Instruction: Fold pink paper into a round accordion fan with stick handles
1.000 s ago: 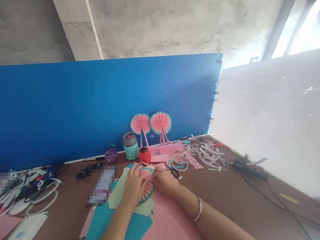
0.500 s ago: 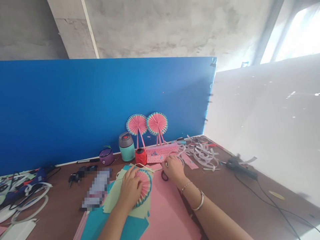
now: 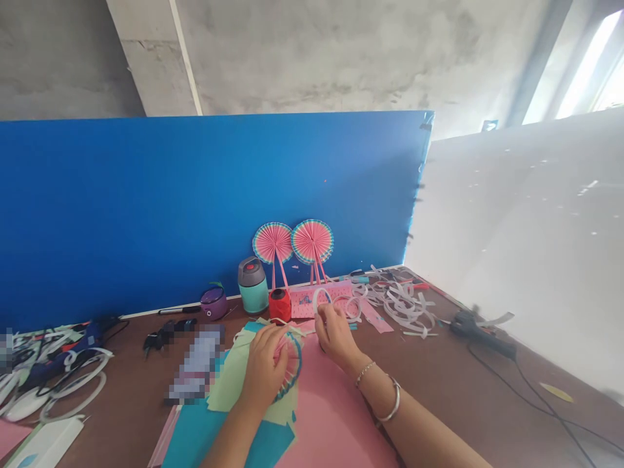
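- The pleated fan point(image 3: 293, 365) lies partly beneath the left hand point(image 3: 266, 364) (whether gripped, one cannot tell), longer side pointing forward.
- To the fan's right, slightly beyond, the right hand point(image 3: 336, 333) pinches an upright white ring point(image 3: 316, 298).

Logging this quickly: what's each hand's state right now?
Left hand: open, resting on the pleated paper fan.
Right hand: closed, holding a white ring.

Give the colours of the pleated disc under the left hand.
The pleated disc is pink with a bluish edge; best seen, partly covered, in the head view.
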### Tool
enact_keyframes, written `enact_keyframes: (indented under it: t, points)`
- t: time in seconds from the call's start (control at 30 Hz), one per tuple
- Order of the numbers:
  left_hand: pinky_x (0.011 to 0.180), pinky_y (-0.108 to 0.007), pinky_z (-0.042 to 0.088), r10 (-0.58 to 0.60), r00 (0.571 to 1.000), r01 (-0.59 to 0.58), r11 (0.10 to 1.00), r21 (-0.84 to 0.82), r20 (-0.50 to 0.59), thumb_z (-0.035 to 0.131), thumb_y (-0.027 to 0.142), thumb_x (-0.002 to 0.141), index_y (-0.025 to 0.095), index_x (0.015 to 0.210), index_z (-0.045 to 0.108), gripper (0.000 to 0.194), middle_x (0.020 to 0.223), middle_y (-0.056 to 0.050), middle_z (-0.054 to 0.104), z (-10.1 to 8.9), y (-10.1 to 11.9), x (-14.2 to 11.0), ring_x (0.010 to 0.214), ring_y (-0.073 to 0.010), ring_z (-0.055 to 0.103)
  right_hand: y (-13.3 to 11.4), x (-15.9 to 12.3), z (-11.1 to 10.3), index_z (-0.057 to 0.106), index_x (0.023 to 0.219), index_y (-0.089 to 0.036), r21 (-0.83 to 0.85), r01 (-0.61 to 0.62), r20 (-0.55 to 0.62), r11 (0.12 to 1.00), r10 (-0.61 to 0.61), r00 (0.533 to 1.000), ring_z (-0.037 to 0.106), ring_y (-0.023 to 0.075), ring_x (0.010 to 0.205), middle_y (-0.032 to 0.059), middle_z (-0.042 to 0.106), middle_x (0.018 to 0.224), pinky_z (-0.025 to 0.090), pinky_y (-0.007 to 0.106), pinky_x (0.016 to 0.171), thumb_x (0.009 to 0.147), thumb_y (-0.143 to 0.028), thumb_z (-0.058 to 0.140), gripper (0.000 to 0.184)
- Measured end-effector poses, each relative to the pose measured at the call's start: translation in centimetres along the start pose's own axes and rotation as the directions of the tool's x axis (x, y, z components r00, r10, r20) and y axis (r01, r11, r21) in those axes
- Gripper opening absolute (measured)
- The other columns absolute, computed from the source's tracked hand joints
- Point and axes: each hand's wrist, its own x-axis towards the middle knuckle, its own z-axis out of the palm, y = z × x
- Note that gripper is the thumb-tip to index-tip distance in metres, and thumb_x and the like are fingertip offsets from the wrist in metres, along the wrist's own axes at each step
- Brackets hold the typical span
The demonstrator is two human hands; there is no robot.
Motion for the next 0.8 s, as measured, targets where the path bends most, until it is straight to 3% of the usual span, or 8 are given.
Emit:
enact_keyframes:
  t: [0.1,0.27,0.53,0.67,0.8]
  points:
    - [0.097,-0.047,0.042,0.016,0.999,-0.017,0.999,-0.036,-0.028,0.043,0.022,0.087,0.022,0.128,0.049,0.041,0.12,-0.01,0.059,0.2,0.4,-0.1,0.115,-0.0246,0.05,-1.7,-0.5,0.1,0.045,0.093,-0.019,0.114,0.054,0.072,0.992,-0.063,0.995,0.052,0.0185,0.071,0.0049,0.058,0.08,0.039,0.032,0.073,0.091,-0.019,0.036,0.01]
    - [0.097,-0.046,0.042,0.048,0.998,-0.051,0.996,-0.074,-0.035,0.042,0.019,0.088,0.023,0.131,0.046,0.043,0.123,-0.011,0.057,0.4,0.5,-0.2,0.116,-0.0243,0.049,-2.8,-1.0,0.0,0.043,0.11,-0.018,0.213,0.092,0.203,0.973,-0.136,0.97,0.052,0.0215,0.084,0.0085,0.06,0.093,0.039,0.035,0.077,0.086,-0.012,0.033,0.027]
    - [0.097,-0.046,0.043,0.036,0.998,-0.038,0.998,-0.051,-0.044,0.043,0.019,0.087,0.021,0.129,0.048,0.043,0.122,-0.011,0.058,0.5,0.0,-0.4,0.115,-0.024,0.05,-2.4,-0.9,0.3,0.047,0.113,-0.015,0.169,0.188,0.237,0.968,-0.225,0.945,0.055,0.019,0.073,0.0045,0.063,0.076,0.032,0.033,0.078,0.089,-0.013,0.032,0.028]
    - [0.098,-0.046,0.042,0.019,0.999,-0.02,0.999,-0.03,-0.037,0.042,0.018,0.086,0.021,0.125,0.051,0.04,0.121,-0.01,0.058,0.6,-0.1,-0.4,0.115,-0.0233,0.05,-0.5,-0.9,1.2,0.054,0.106,-0.014,-0.074,0.071,0.223,0.995,-0.053,0.973,0.058,0.0194,0.074,0.0069,0.066,0.076,0.028,0.033,0.077,0.089,-0.011,0.034,0.026]
    - [0.097,-0.045,0.043,0.015,0.999,-0.016,0.999,-0.029,-0.039,0.042,0.017,0.085,0.021,0.12,0.056,0.038,0.118,-0.009,0.06,0.8,-0.3,-0.4,0.113,-0.0229,0.051,1.3,-0.8,1.6,0.06,0.099,-0.016,-0.159,-0.057,0.304,0.986,0.104,0.947,0.06,0.0203,0.08,0.0088,0.069,0.085,0.031,0.031,0.073,0.088,-0.01,0.04,0.024]
